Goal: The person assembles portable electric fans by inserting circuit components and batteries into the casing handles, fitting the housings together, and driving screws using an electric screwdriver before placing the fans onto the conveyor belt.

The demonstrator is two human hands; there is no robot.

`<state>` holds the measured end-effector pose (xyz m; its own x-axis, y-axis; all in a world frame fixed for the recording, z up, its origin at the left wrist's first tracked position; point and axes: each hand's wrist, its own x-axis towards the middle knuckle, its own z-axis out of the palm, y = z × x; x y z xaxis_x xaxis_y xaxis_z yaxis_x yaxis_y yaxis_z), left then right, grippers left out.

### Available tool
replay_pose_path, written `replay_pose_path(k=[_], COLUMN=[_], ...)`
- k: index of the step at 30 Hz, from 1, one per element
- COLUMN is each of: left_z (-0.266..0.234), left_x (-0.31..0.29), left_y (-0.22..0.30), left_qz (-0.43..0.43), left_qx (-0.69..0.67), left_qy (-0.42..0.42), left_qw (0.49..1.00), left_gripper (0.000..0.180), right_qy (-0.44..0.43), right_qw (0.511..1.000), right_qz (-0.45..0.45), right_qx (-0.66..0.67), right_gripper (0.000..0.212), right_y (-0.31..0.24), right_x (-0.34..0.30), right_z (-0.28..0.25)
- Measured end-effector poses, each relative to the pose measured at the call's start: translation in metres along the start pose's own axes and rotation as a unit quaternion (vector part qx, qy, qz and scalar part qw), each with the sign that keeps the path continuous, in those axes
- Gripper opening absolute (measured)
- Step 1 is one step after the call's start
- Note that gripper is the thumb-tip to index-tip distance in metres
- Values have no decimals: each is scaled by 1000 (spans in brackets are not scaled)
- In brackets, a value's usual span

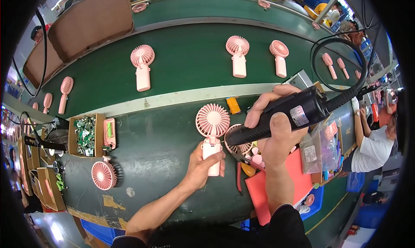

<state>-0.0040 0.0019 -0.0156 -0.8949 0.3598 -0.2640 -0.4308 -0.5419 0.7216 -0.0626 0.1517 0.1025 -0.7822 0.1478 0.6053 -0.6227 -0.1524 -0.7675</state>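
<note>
From the bench (151,157), take the upright pink fan (212,118) as dial centre. The worker's left hand (199,166) grips this fan by its handle, head toward 12 o'clock. The right hand (280,140) is closed around a black corded tool (276,116) at 2 o'clock; its tip points between 8 and 9 o'clock, toward the fan. An orange block (233,105) lies at 1 o'clock, a red panel (259,196) at 4 o'clock. A box (100,138) of circuit boards (84,135) stands at 9 o'clock, a spare fan (102,175) at 8 o'clock. At 12 o'clock, a green belt (190,49) carries further fans (143,66).
</note>
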Motion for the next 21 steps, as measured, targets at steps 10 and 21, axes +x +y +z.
replay_pose_path(k=[10, 21], left_z=[-5, -11], left_x=[-3, 2], left_y=[-1, 3], left_qz=[-1, -24], left_qx=[-1, -3], left_qy=[0, -1], left_qw=[1000, 1000], left_gripper=[37, 32], right_qy=[1, 41], right_qw=[1000, 994], right_qz=[5, 102], right_qx=[-4, 30], right_gripper=[47, 39], right_y=[6, 9], right_x=[-5, -10], right_z=[7, 25])
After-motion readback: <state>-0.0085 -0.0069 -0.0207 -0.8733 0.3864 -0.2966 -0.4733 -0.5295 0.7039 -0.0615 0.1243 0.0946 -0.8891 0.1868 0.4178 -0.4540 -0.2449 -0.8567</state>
